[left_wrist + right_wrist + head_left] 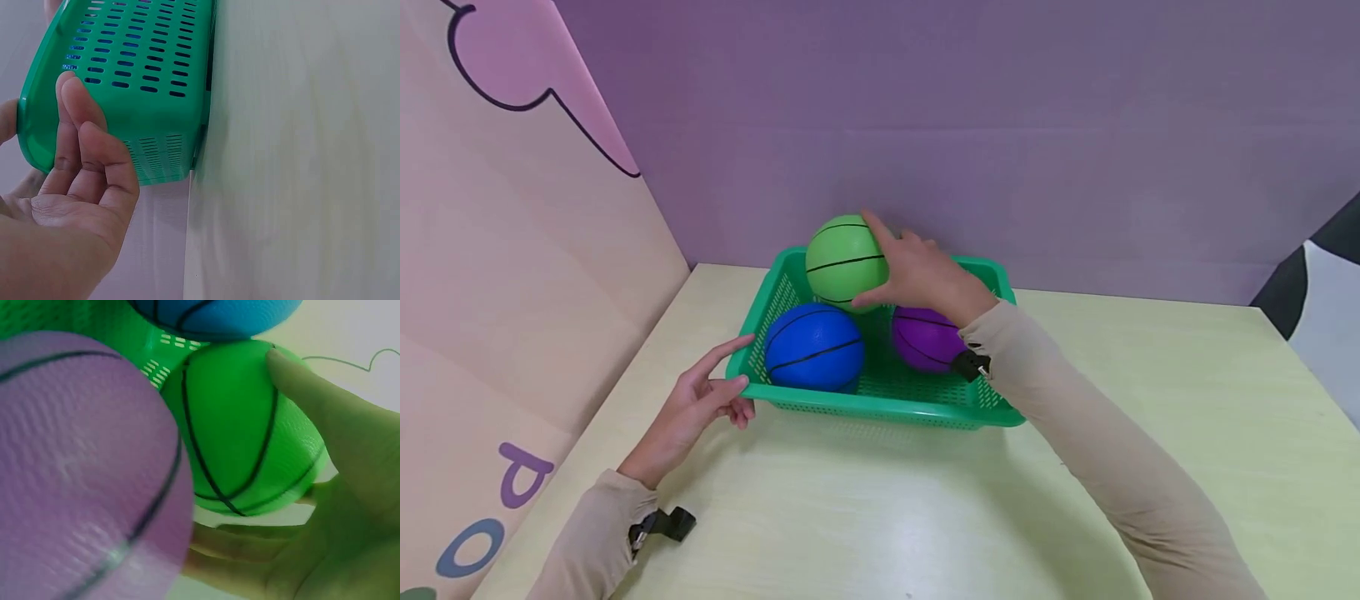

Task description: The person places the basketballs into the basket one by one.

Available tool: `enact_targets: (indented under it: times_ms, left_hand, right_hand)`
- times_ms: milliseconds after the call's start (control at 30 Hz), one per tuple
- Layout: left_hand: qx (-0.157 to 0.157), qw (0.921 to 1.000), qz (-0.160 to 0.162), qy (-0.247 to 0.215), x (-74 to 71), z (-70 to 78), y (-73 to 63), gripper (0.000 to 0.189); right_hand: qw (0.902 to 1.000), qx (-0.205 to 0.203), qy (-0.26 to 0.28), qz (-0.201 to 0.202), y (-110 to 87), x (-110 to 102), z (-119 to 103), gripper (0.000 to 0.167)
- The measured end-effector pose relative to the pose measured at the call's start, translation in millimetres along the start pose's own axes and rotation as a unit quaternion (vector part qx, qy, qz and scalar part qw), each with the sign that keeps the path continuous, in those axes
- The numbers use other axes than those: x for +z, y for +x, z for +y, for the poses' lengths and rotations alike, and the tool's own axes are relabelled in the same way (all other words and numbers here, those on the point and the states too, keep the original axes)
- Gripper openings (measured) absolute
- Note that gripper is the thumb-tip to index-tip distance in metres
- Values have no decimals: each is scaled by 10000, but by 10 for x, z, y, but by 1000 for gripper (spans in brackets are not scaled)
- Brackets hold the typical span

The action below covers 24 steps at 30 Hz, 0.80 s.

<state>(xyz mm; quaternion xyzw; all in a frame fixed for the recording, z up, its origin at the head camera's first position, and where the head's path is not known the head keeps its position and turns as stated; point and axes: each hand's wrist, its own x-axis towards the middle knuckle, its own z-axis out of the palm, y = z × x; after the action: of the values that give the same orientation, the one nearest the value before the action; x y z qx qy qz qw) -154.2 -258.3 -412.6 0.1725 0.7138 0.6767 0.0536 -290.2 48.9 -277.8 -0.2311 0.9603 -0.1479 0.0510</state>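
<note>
A green plastic basket (887,407) with slotted walls holds a blue ball (815,348) at its front left and a purple ball (925,340) at its right. My right hand (925,271) grips a light green ball (842,260) at the back left of the basket, thumb low and fingers round its right side. In the right wrist view this ball (231,431) sits between thumb and fingers, with the purple ball (87,469) close in front. At the basket's front left corner, my left hand (703,396) holds the rim, its thumb on top and several fingers along the outer wall (150,81).
The basket stands on a pale wooden table (880,508), near a purple back wall (962,142). A light panel with printed letters (527,475) rises along the left edge. A black and white shape (1322,292) shows at the far right.
</note>
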Motion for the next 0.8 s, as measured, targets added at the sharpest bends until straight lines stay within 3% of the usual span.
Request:
enact_targets:
  times_ms: [233, 367, 667, 800]
  left_hand:
    - [-72, 10000, -2, 2, 30, 4, 20, 54]
    - [-104, 9999, -12, -26, 39, 5, 22, 54]
    - [-52, 10000, -54, -34, 54, 11, 47, 54]
    - [-60, 10000, -56, 10, 54, 14, 56, 54]
  right_hand:
    - [9991, 116, 16, -418, -115, -199, 117, 106]
    - [9993, 151, -177, -307, -189, -283, 111, 90]
    - [9955, 220, -911, -111, -278, -269, 59, 85]
    - [9957, 330, -860, -27, -307, -201, 123, 91]
